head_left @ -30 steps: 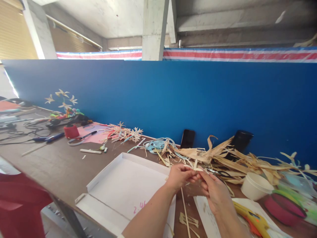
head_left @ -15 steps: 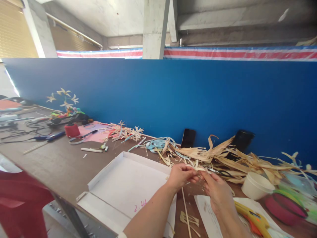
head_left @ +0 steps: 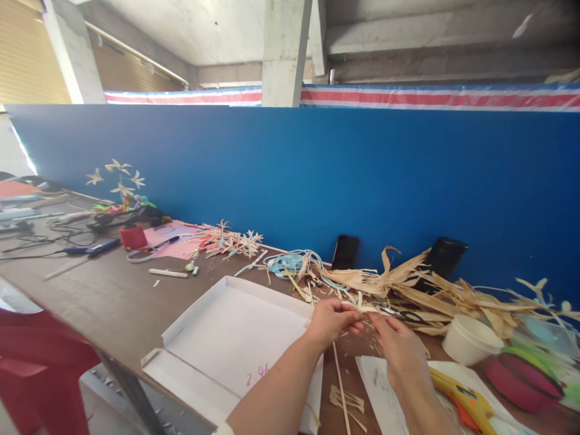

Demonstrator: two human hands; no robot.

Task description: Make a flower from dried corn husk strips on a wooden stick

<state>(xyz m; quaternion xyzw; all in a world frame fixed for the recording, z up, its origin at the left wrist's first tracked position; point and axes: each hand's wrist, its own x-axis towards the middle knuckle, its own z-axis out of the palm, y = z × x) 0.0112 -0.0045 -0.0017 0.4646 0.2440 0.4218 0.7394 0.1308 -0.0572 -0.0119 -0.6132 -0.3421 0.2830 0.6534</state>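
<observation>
My left hand is closed in a pinch on a pale husk strip. From the right, my right hand pinches the same strip with thumb and fingers, so it spans the short gap between them. Below my left hand a thin pale stick runs down toward the front edge; whether it is held or lies on the table I cannot tell. Small cut husk pieces lie beside the stick. Just behind my hands spreads a heap of dry corn husks, with scissors partly under it.
An open white box lies left of my hands. On the right are a yellow glue gun on paper, a white cup and a pink round container. A phone leans on the blue partition; husk flowers lie further left.
</observation>
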